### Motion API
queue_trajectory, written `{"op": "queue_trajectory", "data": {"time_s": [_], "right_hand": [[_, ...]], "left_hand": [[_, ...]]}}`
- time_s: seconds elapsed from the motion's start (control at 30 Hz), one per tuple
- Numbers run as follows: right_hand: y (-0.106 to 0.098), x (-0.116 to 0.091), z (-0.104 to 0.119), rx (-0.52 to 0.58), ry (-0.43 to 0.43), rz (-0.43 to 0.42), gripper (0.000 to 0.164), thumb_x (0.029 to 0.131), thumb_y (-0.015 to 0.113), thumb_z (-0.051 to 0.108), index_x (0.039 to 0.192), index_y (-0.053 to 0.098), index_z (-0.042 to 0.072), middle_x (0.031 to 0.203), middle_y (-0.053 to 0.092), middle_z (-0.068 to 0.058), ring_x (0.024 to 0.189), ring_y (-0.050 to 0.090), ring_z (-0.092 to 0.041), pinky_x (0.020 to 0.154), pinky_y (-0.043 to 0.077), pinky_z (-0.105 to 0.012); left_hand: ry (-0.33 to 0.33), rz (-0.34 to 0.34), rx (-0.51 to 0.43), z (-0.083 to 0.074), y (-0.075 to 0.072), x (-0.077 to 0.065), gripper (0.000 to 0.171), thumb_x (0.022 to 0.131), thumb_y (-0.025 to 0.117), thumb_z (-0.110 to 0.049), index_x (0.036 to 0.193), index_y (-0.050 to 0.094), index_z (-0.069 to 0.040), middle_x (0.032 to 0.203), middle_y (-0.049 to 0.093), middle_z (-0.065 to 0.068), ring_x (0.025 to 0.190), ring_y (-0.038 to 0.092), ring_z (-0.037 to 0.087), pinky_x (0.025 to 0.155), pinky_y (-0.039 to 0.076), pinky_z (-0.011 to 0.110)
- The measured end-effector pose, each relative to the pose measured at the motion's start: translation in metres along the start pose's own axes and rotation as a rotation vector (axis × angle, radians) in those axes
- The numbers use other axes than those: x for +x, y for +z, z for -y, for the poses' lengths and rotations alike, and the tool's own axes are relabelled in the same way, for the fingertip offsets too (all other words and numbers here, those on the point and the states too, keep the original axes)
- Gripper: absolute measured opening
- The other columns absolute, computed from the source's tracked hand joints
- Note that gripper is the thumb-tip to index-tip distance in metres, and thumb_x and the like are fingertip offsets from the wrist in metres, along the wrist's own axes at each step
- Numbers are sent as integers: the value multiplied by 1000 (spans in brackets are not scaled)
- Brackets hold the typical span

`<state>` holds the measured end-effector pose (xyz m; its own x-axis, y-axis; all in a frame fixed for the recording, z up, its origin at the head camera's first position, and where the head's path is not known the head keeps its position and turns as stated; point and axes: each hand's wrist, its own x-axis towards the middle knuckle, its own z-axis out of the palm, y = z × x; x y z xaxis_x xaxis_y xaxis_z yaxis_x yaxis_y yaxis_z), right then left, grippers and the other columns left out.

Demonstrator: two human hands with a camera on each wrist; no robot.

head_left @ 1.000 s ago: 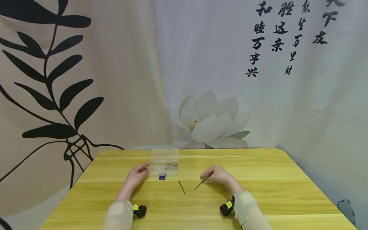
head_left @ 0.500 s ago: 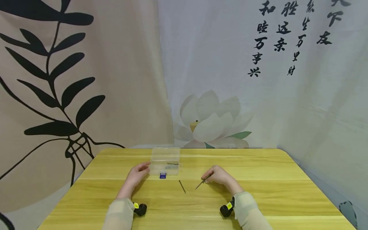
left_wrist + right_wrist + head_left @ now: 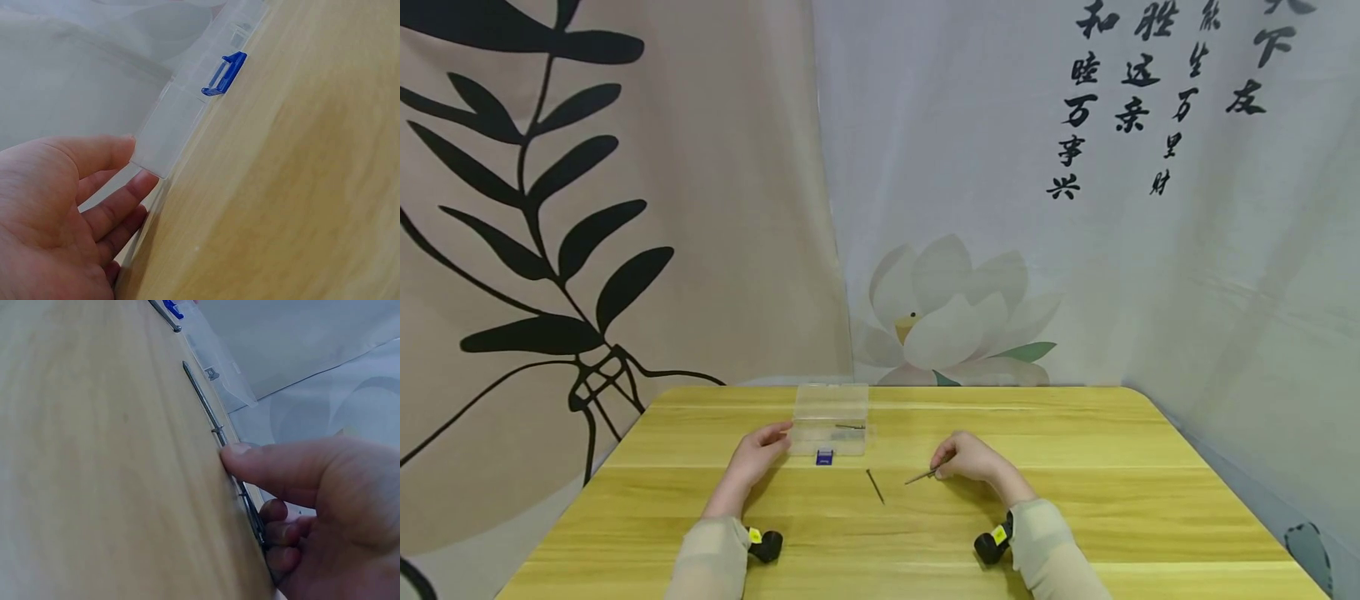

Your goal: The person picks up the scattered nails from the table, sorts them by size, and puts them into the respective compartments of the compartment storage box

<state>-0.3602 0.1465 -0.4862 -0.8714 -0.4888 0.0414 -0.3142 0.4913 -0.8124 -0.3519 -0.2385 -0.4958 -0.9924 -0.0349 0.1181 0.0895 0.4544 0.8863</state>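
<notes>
Currently, the dark nails point(image 3: 201, 394) are pinched between the thumb and fingers of your right hand point(image 3: 966, 458), points toward your left. Another loose nail point(image 3: 876, 487) lies nearby on the surface point(image 3: 880, 558). Beyond it stands the clear box point(image 3: 831, 402), lid raised, blue latch point(image 3: 824, 457) toward you, one dark nail inside. Your left hand point(image 3: 762, 454) touches the box's left end, fingers loosely extended, thumb apart. A printed cloth point(image 3: 752, 208) hangs behind.

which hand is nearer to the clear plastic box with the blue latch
Left. The left hand touches the left end of the clear plastic box; the right hand is apart from it, off to its right, holding nails.
</notes>
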Motion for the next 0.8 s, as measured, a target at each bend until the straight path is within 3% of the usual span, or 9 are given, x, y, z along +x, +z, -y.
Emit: {"op": "queue_trajectory", "data": {"time_s": [0.23,0.47,0.67,0.8], "right_hand": [[-1,0,2,-7,3,24,6,78,73,-5,83,69,-2,78,66,-4,70,53,-14,66,46,-29],[-4,1,0,-47,5,34,2,85,69,3,85,71,1,80,64,0,73,47,-14,65,39,-27],[-9,0,-2,-9,0,-12,8,89,65,5,89,71,0,88,62,-5,72,48,-14,61,42,-24],[-12,-1,0,-16,-10,-61,10,91,62,7,92,70,0,95,61,-7,80,50,-17,66,44,-27]], "left_hand": [[11,1,4,-2,-1,-2,37,97,58,-12,132,58,2,125,58,26,116,53,40,98,40,52],[-3,-1,1,-1,-1,-1,37,97,58,-12,132,57,1,125,58,25,116,53,39,98,40,52],[-1,-2,-4,-1,0,0,37,97,58,-12,132,58,1,124,59,24,115,53,38,97,41,51],[-6,-4,-8,-1,0,0,37,97,59,-12,132,58,0,124,59,23,115,53,37,97,41,50]]}}
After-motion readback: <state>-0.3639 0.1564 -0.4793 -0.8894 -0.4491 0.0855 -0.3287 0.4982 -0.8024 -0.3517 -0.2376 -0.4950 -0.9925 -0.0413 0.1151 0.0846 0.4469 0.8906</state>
